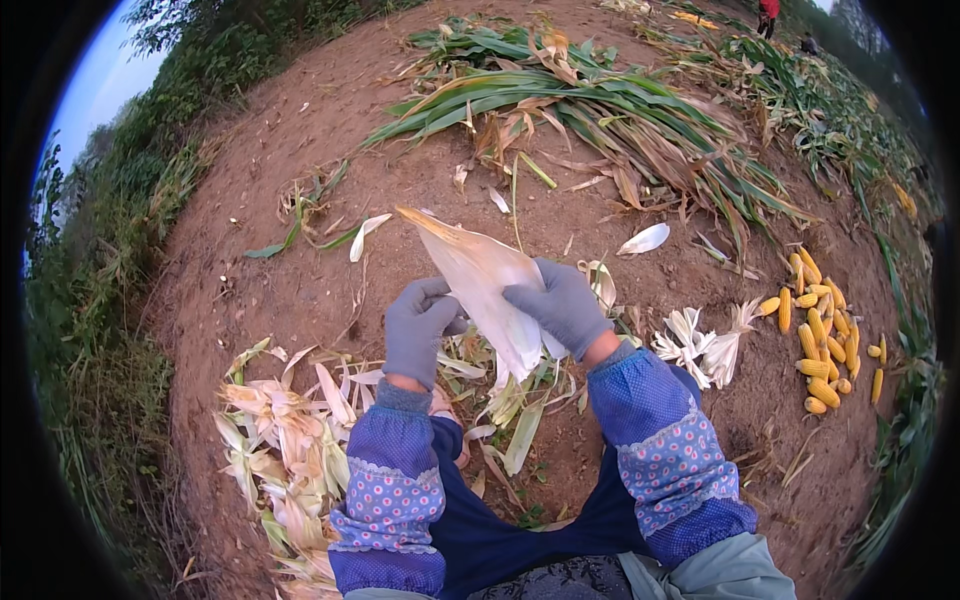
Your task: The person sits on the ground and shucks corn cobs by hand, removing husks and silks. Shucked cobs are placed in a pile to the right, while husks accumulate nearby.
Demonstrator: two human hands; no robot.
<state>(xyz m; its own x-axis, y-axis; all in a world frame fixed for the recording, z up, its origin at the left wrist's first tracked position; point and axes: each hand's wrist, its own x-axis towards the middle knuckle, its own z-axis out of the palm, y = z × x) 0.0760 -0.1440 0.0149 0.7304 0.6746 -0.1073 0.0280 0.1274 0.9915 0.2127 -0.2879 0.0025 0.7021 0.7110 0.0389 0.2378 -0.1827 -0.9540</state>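
Note:
A pale corn husk leaf (pixel 480 281), wide and pointed with a tan tip, is held up in front of me. My right hand (pixel 564 304), in a grey glove, pinches it with the thumb on its face. At its left edge my left hand (pixel 420 326), gloved the same way, has its fingers curled; its fingertips are partly hidden, so whether it grips the husk is unclear. Below the hands, loose husk strips (pixel 525 431) lie on the soil between my legs. Two bundles of white husks (pixel 694 345) rest right of my right hand.
A heap of stripped husks (pixel 292 450) lies at my left. Bare yellow corn cobs (pixel 825 337) are piled on the right. Cut green corn stalks (pixel 585 97) stretch across the ground ahead. Dense bushes (pixel 97 300) border the left side. A person in red (pixel 768 11) stands far off.

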